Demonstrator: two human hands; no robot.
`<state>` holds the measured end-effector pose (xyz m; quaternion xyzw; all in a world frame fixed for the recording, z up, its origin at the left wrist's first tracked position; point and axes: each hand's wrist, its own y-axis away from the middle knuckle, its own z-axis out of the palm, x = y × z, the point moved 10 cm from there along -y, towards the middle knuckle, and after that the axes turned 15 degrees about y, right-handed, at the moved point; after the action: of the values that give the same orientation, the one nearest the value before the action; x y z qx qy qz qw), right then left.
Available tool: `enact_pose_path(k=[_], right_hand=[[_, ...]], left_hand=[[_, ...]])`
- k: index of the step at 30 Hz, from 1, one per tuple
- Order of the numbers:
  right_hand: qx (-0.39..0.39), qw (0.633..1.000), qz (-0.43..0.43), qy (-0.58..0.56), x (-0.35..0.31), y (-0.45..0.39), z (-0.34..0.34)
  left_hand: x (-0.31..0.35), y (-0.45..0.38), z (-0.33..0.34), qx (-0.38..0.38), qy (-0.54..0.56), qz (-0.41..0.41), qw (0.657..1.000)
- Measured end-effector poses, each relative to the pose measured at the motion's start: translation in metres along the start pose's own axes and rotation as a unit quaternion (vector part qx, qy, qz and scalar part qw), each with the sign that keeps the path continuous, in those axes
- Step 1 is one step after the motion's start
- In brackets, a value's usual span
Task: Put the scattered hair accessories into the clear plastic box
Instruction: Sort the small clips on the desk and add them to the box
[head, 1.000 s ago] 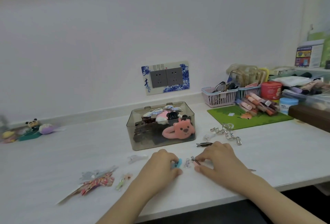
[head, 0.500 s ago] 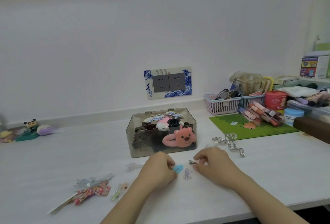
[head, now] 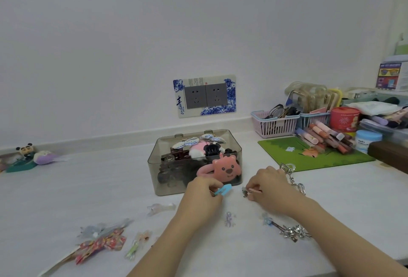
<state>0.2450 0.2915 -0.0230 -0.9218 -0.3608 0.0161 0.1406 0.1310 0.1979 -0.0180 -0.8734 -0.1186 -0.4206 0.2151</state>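
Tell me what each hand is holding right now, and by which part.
Left hand pinches a small blue clip at its near end. Right hand pinches a thin metal hairpin by its rear; the decorated tip sticks out.

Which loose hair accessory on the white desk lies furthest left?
The red patterned fabric bow at the desk's near-left; the clear claw clip and small lilac clip lie closer to the left hand.

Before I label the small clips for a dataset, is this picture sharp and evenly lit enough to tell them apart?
Head view: soft, even light, faint shadows, no strong glare on the clear plastic box. Wide-angle bending curves the table edge. The blue clip in the left hand reads clearly; the clear clip and the tiny clip are soft and pale against the white table.
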Motion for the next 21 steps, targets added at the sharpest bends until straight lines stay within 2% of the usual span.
enact_pose_path(k=[4, 11, 15, 18, 21], right_hand=[[0.007, 1.0, 0.006, -0.011, -0.002, -0.001, -0.002], [0.0, 0.993, 0.013, -0.115, -0.001, 0.006, -0.008], [0.049, 0.978, 0.0, -0.205, -0.004, 0.001, -0.043], [0.081, 0.969, 0.001, -0.232, -0.006, -0.012, -0.072], [0.093, 0.965, -0.004, -0.247, -0.013, -0.035, -0.089]], left_hand=[[0.003, -0.002, -0.005, 0.014, 0.042, 0.013, 0.999], [0.018, 0.004, -0.018, 0.056, 0.067, 0.051, 0.995], [0.035, 0.002, -0.047, 0.078, 0.091, 0.075, 0.99], [0.041, -0.013, -0.075, 0.086, 0.126, 0.063, 0.986], [0.033, -0.037, -0.093, 0.085, 0.135, 0.017, 0.987]])
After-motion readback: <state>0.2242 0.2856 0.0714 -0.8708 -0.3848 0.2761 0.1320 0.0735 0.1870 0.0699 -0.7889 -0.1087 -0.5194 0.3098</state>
